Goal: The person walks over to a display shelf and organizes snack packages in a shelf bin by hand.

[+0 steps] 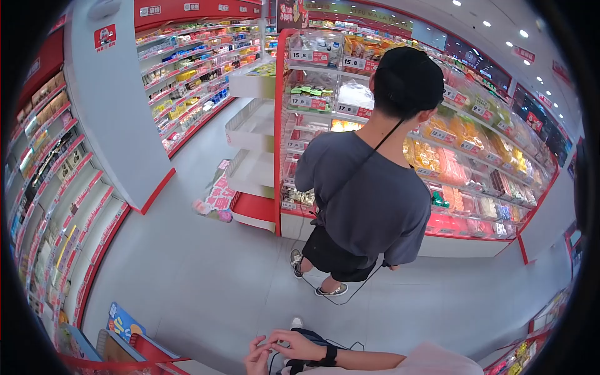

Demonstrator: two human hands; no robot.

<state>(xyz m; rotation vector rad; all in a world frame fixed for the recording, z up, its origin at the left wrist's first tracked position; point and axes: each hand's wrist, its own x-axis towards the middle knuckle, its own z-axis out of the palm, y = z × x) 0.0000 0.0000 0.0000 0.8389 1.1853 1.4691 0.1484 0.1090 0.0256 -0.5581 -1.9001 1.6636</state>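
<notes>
At the bottom of the head view, my right hand [292, 344] reaches in from the right, with a black band [329, 355] around its wrist. Its bent fingers meet the fingertips of my left hand [255, 357], whose fingers are curled. Both hands are closed; anything small pinched between them is too small to make out. A thin dark cable [271, 361] passes just below the hands. Part of a dark garment or bag [310, 336] shows behind my right hand, and a light shoe [297, 322] stands on the floor beyond.
A person in a grey T-shirt [369, 181] stands ahead, facing a red-edged display [279, 125] of packaged snacks. A cord hangs around that person. White tiered shelves [250, 131] adjoin the display. Stocked shelves [69, 206] line the left, beside a pillar [115, 119]. A blue sign [125, 323] stands lower left.
</notes>
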